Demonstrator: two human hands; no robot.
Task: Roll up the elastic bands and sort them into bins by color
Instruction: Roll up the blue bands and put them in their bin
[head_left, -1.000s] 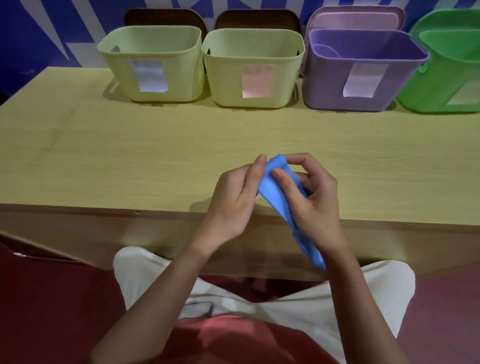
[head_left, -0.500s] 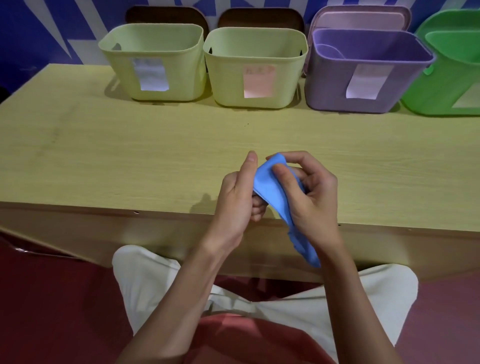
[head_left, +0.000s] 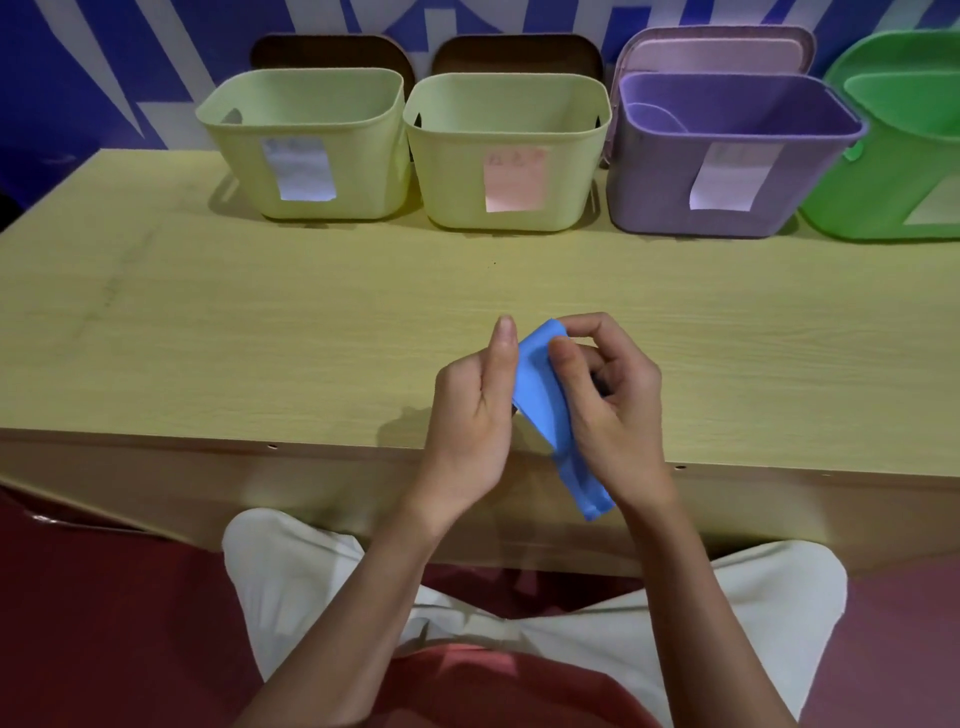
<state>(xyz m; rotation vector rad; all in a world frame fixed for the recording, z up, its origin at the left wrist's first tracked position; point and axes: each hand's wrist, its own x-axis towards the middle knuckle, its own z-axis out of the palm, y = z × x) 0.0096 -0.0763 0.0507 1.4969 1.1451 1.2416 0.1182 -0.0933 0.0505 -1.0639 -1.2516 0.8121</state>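
Your two hands, left and right, pinch one blue band between them over tabletop. Four bins behind: two yellow, one purple, one green.

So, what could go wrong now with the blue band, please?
Two risks, I think:
1. The loose tail of the blue band hangs past the table edge; if the right hand or left hand loosens, it may unroll or drop.
2. No bin is blue, and the labels are unreadable, so it may be sorted wrongly.
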